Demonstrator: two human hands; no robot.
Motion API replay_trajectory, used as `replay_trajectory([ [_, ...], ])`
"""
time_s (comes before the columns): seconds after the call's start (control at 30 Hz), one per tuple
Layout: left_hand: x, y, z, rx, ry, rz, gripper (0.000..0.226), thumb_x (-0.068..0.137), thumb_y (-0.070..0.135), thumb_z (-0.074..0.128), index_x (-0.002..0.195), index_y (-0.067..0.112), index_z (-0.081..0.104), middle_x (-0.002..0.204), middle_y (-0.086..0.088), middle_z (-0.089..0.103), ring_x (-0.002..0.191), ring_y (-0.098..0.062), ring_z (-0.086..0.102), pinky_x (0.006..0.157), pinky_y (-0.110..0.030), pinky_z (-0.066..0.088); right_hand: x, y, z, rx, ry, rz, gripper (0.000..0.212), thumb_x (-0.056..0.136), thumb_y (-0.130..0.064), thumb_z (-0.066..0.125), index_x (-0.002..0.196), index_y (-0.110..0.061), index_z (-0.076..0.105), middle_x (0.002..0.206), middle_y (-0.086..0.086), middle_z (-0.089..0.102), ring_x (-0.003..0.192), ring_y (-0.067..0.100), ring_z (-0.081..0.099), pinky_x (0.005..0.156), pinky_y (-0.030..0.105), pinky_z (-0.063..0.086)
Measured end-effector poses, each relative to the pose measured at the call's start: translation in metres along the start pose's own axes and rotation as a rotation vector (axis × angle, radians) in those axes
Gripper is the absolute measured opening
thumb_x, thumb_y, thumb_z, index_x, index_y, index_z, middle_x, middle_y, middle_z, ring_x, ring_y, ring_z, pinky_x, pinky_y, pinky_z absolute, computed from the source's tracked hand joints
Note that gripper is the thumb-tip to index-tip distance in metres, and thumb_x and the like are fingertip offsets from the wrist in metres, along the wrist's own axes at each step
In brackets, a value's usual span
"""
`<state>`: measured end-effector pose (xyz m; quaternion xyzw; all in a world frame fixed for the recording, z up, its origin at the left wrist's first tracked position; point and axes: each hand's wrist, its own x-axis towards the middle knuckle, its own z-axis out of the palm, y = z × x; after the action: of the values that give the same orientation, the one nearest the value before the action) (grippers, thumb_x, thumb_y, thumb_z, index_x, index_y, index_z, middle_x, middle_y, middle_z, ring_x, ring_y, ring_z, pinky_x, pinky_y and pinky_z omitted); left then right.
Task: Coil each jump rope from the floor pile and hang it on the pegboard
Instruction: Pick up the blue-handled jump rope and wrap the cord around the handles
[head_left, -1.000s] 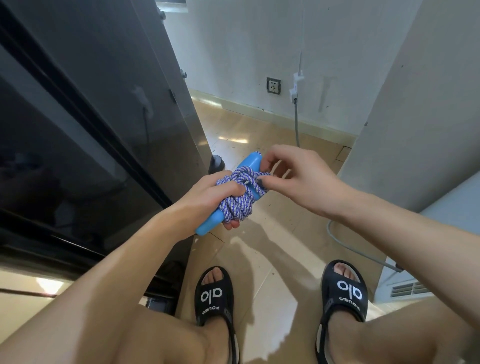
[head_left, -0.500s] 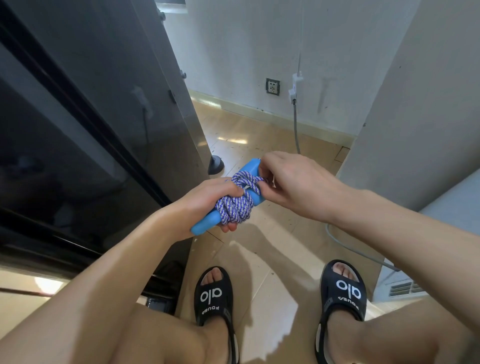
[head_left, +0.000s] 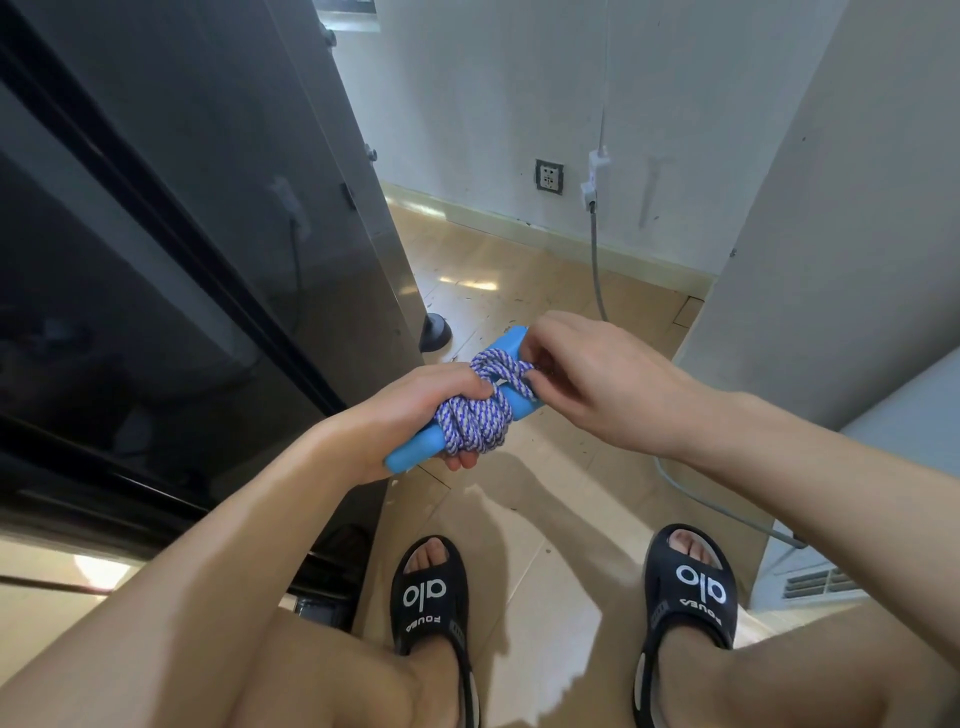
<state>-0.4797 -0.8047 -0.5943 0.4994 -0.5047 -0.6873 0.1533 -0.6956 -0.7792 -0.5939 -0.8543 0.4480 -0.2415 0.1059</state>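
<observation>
A jump rope (head_left: 475, 415) with blue handles and a purple-and-white braided cord is bundled up, the cord wound in several turns around the handles. My left hand (head_left: 421, 410) grips the bundle from the left, fingers wrapped under it. My right hand (head_left: 587, 374) is at the bundle's upper right end, its fingertips pinching the cord where it crosses the handle. No floor pile and no pegboard are in view.
A dark glossy cabinet (head_left: 182, 260) rises close on my left, with a black round foot (head_left: 435, 332) at its corner. A grey wall panel (head_left: 831, 234) stands on the right. A grey cable (head_left: 597, 260) hangs from the back wall beside a socket (head_left: 549, 176). My sandalled feet stand on tan tiles.
My hands and the bundle have dropped slightly. My right hand has closed in on the upper end and now pinches the cord against the handle.
</observation>
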Motion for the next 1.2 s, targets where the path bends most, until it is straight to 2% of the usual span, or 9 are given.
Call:
replay_trajectory([
  [0.17,-0.004,0.003,-0.004,-0.075,-0.053,-0.126,0.051,0.078,0.033,0.061,0.113,-0.004,0.060,0.089,-0.019,0.067,0.055,-0.020,0.059,0.047,-0.024,0.048,-0.004,-0.013,0.002,-0.183,-0.051,-0.060,0.037,0.089,-0.004,0.049,0.116,-0.028,0.041,0.095,0.004,0.042,0.065,0.035,0.045,0.054,0.044,0.048],
  [0.27,-0.007,0.002,-0.004,-0.094,-0.045,-0.129,0.046,0.078,0.033,0.061,0.109,-0.001,0.061,0.091,-0.020,0.067,0.057,-0.021,0.057,0.049,-0.024,0.048,-0.006,-0.012,0.003,-0.157,-0.036,-0.052,0.028,0.090,-0.009,0.043,0.112,-0.024,0.049,0.096,0.005,0.044,0.065,0.035,0.045,0.053,0.044,0.048],
  [0.37,-0.008,0.002,-0.004,-0.099,-0.050,-0.129,0.038,0.089,0.030,0.057,0.109,-0.002,0.060,0.091,-0.020,0.066,0.055,-0.019,0.056,0.046,-0.023,0.047,-0.006,-0.012,0.003,-0.073,-0.048,-0.047,0.029,0.090,-0.019,0.034,0.107,-0.016,0.058,0.095,0.007,0.047,0.069,0.032,0.049,0.060,0.043,0.048],
  [0.57,-0.010,0.000,-0.007,-0.077,-0.046,-0.150,0.036,0.095,0.029,0.054,0.113,-0.002,0.059,0.090,-0.018,0.066,0.056,-0.018,0.057,0.047,-0.022,0.048,-0.008,-0.008,0.000,0.067,-0.068,-0.064,0.018,0.091,-0.017,0.056,0.105,-0.014,0.066,0.093,0.006,0.053,0.069,0.018,0.052,0.067,0.037,0.048],
  [0.73,-0.009,0.002,-0.004,-0.039,-0.042,-0.140,0.050,0.077,0.034,0.062,0.111,-0.003,0.060,0.091,-0.021,0.065,0.055,-0.019,0.058,0.046,-0.023,0.048,-0.005,-0.004,-0.001,0.106,-0.004,-0.010,0.018,0.088,-0.007,0.061,0.101,-0.010,0.050,0.084,-0.001,0.052,0.070,0.019,0.045,0.064,0.033,0.038],
  [0.9,-0.008,0.004,-0.002,-0.038,-0.038,-0.103,0.038,0.091,0.028,0.056,0.111,-0.003,0.058,0.089,-0.021,0.064,0.052,-0.019,0.057,0.043,-0.023,0.047,0.000,0.003,0.003,0.049,0.015,0.026,0.010,0.093,-0.014,0.057,0.101,-0.010,0.054,0.086,-0.007,0.047,0.073,0.015,0.041,0.067,0.028,0.035],
  [1.03,-0.006,0.006,0.002,-0.003,0.000,-0.077,0.028,0.096,0.023,0.051,0.108,-0.002,0.057,0.084,-0.021,0.065,0.051,-0.020,0.056,0.042,-0.023,0.046,0.002,0.002,0.003,-0.005,-0.023,0.037,0.009,0.097,-0.016,0.049,0.097,-0.007,0.049,0.091,0.003,0.051,0.076,0.026,0.049,0.068,0.036,0.041],
  [1.1,-0.006,0.006,0.001,0.019,0.017,-0.093,0.027,0.097,0.022,0.050,0.107,-0.002,0.057,0.082,-0.019,0.067,0.051,-0.020,0.057,0.042,-0.023,0.046,0.001,-0.001,0.005,-0.055,-0.064,0.022,0.010,0.099,-0.015,0.045,0.097,-0.006,0.045,0.091,0.008,0.050,0.072,0.034,0.050,0.067,0.045,0.045],
  [1.2,-0.006,0.004,0.002,0.053,0.030,-0.094,0.028,0.096,0.023,0.051,0.107,-0.002,0.058,0.082,-0.020,0.068,0.051,-0.020,0.058,0.043,-0.025,0.047,-0.001,-0.005,0.009,-0.168,-0.106,0.024,0.006,0.100,-0.013,0.044,0.099,-0.008,0.041,0.091,0.010,0.048,0.066,0.037,0.049,0.063,0.049,0.047],
])
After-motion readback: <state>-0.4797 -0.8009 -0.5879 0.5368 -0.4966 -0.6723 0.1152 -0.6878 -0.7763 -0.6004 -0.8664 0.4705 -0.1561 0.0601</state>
